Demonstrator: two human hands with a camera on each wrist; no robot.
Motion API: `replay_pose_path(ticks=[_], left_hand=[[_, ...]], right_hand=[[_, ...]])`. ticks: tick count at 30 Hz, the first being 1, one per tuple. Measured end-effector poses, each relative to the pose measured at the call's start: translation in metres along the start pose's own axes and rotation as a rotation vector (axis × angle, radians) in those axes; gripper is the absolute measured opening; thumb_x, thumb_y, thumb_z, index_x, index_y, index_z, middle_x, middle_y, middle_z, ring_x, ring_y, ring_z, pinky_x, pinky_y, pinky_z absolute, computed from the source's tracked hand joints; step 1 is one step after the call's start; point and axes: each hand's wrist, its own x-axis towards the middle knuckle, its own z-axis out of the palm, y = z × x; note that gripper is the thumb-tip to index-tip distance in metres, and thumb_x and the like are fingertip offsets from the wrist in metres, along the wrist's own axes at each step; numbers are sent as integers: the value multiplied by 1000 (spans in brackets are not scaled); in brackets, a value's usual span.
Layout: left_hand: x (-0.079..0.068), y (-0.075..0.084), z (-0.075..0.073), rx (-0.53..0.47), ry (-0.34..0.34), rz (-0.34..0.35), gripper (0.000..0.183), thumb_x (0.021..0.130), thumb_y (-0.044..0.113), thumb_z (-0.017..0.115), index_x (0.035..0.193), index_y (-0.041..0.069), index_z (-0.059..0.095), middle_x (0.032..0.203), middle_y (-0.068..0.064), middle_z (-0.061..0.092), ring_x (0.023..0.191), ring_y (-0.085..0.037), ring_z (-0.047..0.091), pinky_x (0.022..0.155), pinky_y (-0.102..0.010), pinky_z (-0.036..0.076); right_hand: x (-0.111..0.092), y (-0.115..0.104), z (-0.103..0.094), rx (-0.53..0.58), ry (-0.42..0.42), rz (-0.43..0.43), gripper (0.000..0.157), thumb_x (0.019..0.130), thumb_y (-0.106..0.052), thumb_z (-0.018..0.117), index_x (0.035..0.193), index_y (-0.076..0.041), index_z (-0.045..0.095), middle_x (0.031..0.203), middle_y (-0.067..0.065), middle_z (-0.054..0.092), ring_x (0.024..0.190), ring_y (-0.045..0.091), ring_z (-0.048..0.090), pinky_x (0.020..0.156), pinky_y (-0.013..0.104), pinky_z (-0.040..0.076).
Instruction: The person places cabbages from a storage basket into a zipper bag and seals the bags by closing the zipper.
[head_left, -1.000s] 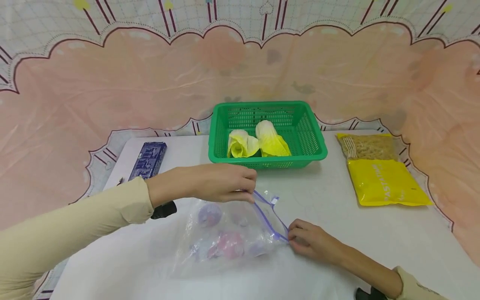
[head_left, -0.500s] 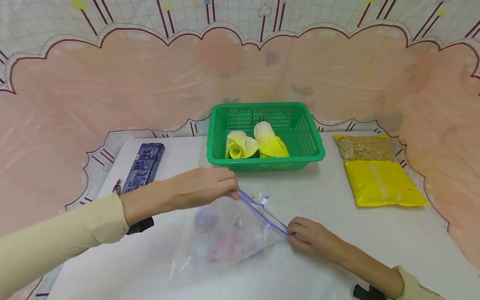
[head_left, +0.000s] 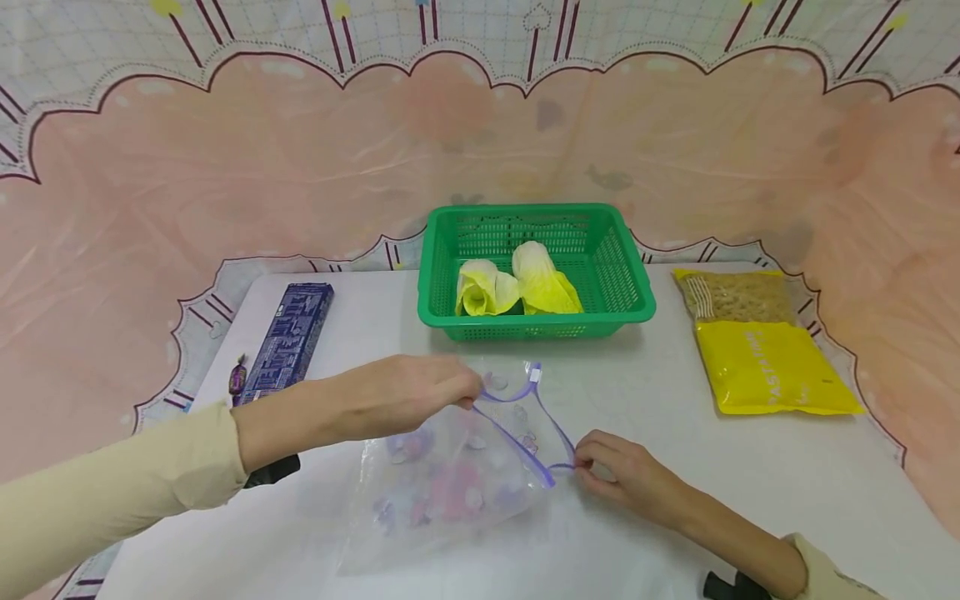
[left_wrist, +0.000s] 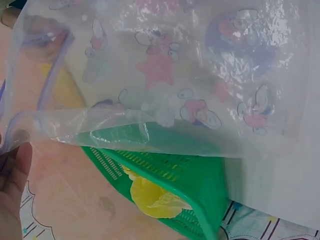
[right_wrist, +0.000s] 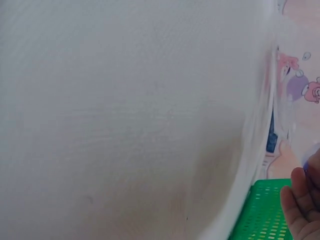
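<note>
A clear zip bag [head_left: 442,492] with purple and pink cartoon prints stands over the table, its purple-edged mouth parted toward the right. My left hand [head_left: 431,387] pinches the upper rim of that mouth from above. At the mouth's right corner, the fingers of my right hand [head_left: 630,475] pinch the purple strip. A white slider [head_left: 535,375] sits at the far end of the zip. In the left wrist view the printed bag [left_wrist: 160,65] fills the upper part, with fingertips of the left hand [left_wrist: 15,180] at its edge. The right wrist view shows the right hand [right_wrist: 302,200] only partly.
Behind the bag is a green basket [head_left: 450,321] holding two pieces of yellow-white leafy cabbage [head_left: 547,279]. A yellow pasta bag [head_left: 776,362] lies at the right. At the left are a dark blue box [head_left: 288,342] and a small purple wrapped candy [head_left: 237,377].
The bag's mouth has spread wider, its two purple edges now apart. My left hand has shifted left and slightly down with the rim; the right hand has stayed nearly in place.
</note>
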Motion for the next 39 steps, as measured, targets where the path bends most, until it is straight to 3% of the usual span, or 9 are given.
replay_pose_path(ticks=[4,6,10,14,23,28,32,39], left_hand=[[0,5,3,34,108,35,20,91,-2,58,106,10,53,100,1,67,94,-9,64,82,-22,57],[0,6,4,5,143,22,13,94,4,58,104,11,53,100,1,66,95,-9,63,84,-21,56],[0,7,4,-119,147,-42,14,95,21,62,101,12,54,103,1,65,98,-10,60,87,-19,54],[-2,6,3,-176,166,-74,20,89,27,68,96,13,56,97,3,64,90,-8,59,77,-16,52],[-7,4,8,-159,282,-31,10,87,17,71,91,14,61,103,0,62,87,-8,63,74,-11,53],[-6,3,9,-168,352,-16,11,86,15,73,89,14,63,97,2,61,86,-6,60,76,-10,51],[-8,3,10,-168,385,-20,10,84,15,74,89,13,66,97,3,67,91,-8,63,83,-14,53],[-12,3,11,-260,404,-27,11,84,11,74,92,13,68,96,3,73,100,-11,69,88,-16,53]], right_hand=[[2,-2,2,25,27,-4,32,72,8,78,94,-11,63,91,-5,64,80,4,57,75,10,53],[3,-2,3,37,50,-21,33,71,9,77,94,-10,63,90,-4,64,80,4,57,76,7,51],[4,0,4,51,91,-66,32,72,11,75,94,-9,63,90,-3,65,80,5,58,77,6,49],[4,1,5,61,107,-90,32,73,11,74,94,-9,62,90,-2,64,81,6,58,76,7,50],[5,-1,5,77,110,-97,31,75,9,74,96,-10,61,90,-2,64,82,6,58,74,11,52],[7,-2,4,80,102,-84,33,72,11,75,95,-9,62,90,-3,64,82,6,58,75,10,52],[10,-4,4,89,88,-66,33,71,12,75,94,-8,63,90,-3,64,83,5,58,77,9,52],[15,-8,4,104,76,-6,32,73,8,77,95,-11,63,92,-6,64,85,3,59,80,9,52]])
